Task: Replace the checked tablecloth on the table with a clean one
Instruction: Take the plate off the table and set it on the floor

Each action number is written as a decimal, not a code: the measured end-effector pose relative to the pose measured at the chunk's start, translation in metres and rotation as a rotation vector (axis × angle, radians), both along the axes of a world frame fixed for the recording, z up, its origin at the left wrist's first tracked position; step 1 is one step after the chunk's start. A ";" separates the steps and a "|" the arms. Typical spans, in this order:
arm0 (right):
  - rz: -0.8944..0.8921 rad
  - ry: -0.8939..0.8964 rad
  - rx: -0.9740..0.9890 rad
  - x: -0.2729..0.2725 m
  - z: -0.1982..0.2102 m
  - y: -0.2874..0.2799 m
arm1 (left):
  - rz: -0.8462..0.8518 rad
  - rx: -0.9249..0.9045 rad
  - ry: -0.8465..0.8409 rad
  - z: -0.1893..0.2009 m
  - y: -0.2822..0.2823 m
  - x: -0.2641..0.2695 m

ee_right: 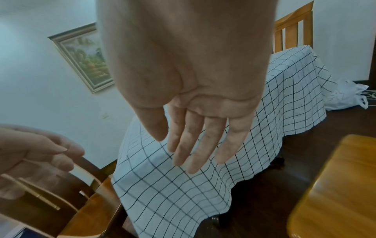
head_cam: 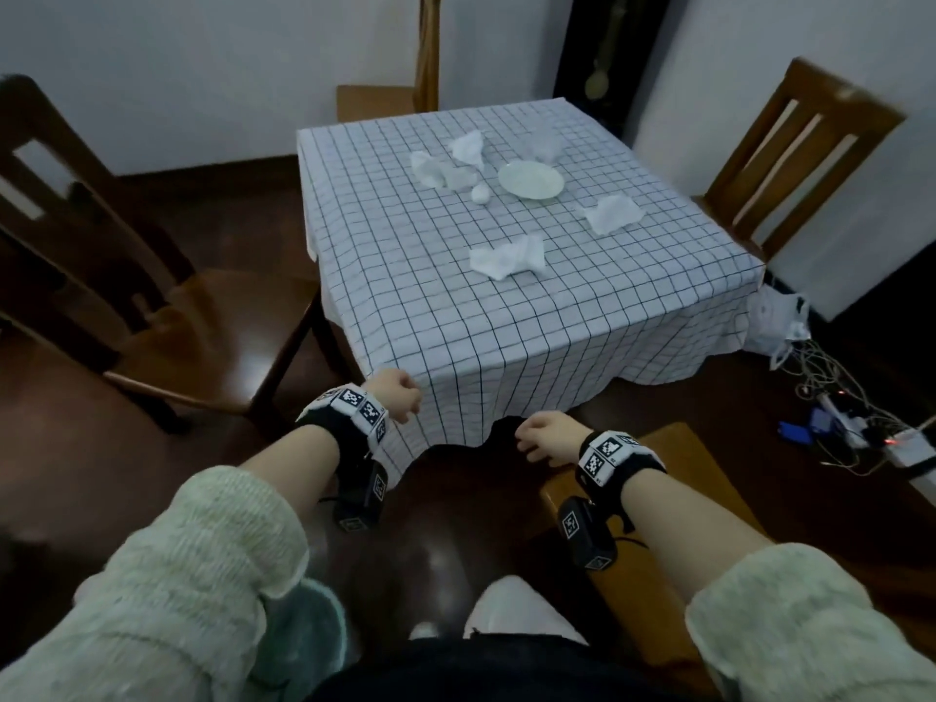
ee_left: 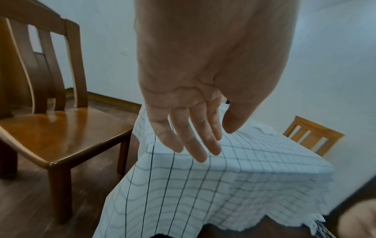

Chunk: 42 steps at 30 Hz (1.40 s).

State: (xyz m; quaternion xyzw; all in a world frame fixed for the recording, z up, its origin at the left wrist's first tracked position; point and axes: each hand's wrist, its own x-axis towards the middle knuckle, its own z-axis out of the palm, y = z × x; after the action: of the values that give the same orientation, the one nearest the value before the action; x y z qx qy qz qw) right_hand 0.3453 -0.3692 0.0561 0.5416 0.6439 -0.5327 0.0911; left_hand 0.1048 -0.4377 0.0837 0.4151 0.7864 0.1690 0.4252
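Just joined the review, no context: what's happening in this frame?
A person faces a table under a checked tablecloth. The left hand and right hand are both open near its hanging front edge, holding nothing. A white plate and several crumpled tissues sit on the cloth. No clean cloth is in view.
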 end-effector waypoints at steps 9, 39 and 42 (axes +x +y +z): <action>-0.195 0.141 0.124 -0.035 0.002 0.169 | 0.008 0.031 0.045 -0.011 0.164 -0.057; -0.812 0.215 -0.213 -0.144 -0.067 0.620 | 0.068 -0.101 0.403 -0.093 0.606 -0.103; -0.877 0.262 -0.222 -0.145 -0.072 0.624 | 0.075 -0.067 0.398 -0.096 0.610 -0.102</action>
State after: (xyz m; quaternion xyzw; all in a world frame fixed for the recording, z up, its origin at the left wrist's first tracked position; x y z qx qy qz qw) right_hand 0.2003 0.2544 -0.0162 0.6779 0.2995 -0.6503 -0.1672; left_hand 0.0027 0.1722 -0.0124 0.3964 0.8750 0.0730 0.2683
